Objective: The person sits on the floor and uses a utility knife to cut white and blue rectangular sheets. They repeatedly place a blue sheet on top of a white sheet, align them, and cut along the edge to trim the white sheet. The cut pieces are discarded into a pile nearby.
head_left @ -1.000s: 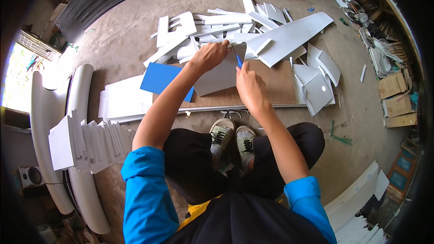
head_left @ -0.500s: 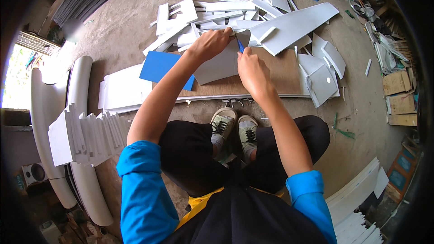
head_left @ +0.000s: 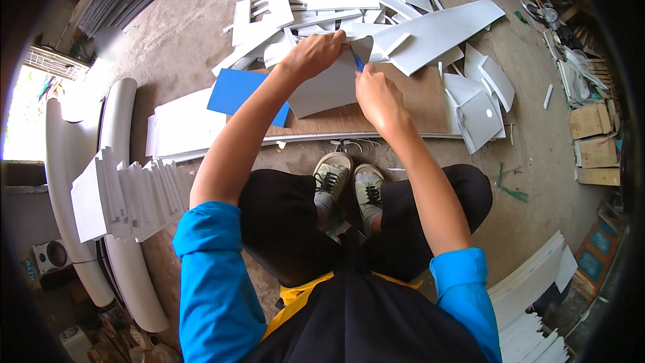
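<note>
Left hand: The bare left hand [head_left: 316,54] has its fingers bent at the upper edge of a pale grey, thin, flexible-looking sheet [head_left: 324,91]; whether they pinch it or only press on it, I cannot tell.
Right hand: The bare right hand [head_left: 380,99] is closed around a slim, blue-handled tool [head_left: 359,62], probably a cutter; its tip is too small to make out. The two hands are near each other but apart.
Grey sheet: It lies in front of the person, partly over a flat brown wooden board [head_left: 420,107], with a dark, curved flap [head_left: 363,46] standing up beside the tool.
Blue sheet: A flat, bright blue rectangular sheet [head_left: 235,91] lies left of the grey one, partly behind the left forearm.
Offcut pile: Jumbled white strips and panels [head_left: 342,3] lie just beyond the hands.
Slip risk: The left fingers sit close to the tool's line, so a sudden jump of the tip could nick them; too much force would be the likely cause.
Sheet risk: If the left hand's hold is light, the sheet could shift or buckle, leaving a crooked edge.
Board risk: Pressing too deep could score the wood.
</note>
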Demonstrator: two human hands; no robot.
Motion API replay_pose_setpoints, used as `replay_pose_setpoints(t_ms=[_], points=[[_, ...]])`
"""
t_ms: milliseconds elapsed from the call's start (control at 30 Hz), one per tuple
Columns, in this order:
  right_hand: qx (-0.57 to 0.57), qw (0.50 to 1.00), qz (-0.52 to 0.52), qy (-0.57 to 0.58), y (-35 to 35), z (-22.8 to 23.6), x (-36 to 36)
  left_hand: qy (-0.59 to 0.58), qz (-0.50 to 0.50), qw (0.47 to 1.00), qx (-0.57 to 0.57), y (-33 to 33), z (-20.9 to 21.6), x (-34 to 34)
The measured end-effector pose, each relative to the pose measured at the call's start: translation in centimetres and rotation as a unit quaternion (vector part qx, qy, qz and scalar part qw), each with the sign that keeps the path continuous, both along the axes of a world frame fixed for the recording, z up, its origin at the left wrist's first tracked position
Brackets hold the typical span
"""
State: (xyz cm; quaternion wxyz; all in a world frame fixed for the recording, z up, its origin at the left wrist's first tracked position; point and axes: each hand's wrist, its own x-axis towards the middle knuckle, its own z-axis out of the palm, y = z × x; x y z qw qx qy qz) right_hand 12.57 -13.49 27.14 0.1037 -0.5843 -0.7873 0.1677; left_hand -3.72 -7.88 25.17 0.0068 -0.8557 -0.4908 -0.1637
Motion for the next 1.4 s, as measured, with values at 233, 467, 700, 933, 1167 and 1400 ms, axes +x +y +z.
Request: replay_pose_setpoints(t_ms=[233,467,700,933,1167,1400], points=[[-0.019,1.000,0.014,-0.009,2.2,-1.2,-0.3,-0.038,0.004,0.999,-0.029,-0.4,0.4,0.7],[-0.048,0.999,0.002,0.023,1.9,-0.7,-0.3,-0.093,0.022,0.995,-0.041,0.1,1.1,1.1],[0.019,0.999,0.040,-0.007,3.8,-1.5,-0.7,-0.096,0.046,0.994,-0.006,0.6,0.3,1.3],[-0.015,0.996,0.066,-0.066,3.9,-0.3,-0.8,-0.082,0.040,0.996,-0.021,1.3,-0.6,0.4],[-0.046,0.995,0.052,-0.076,3.5,-0.3,-0.9,-0.093,0.047,0.995,-0.013,0.8,0.1,0.8],[-0.088,0.994,0.038,-0.061,4.8,-1.8,-1.4,-0.091,0.020,0.996,0.005,0.4,0.2,1.1]])
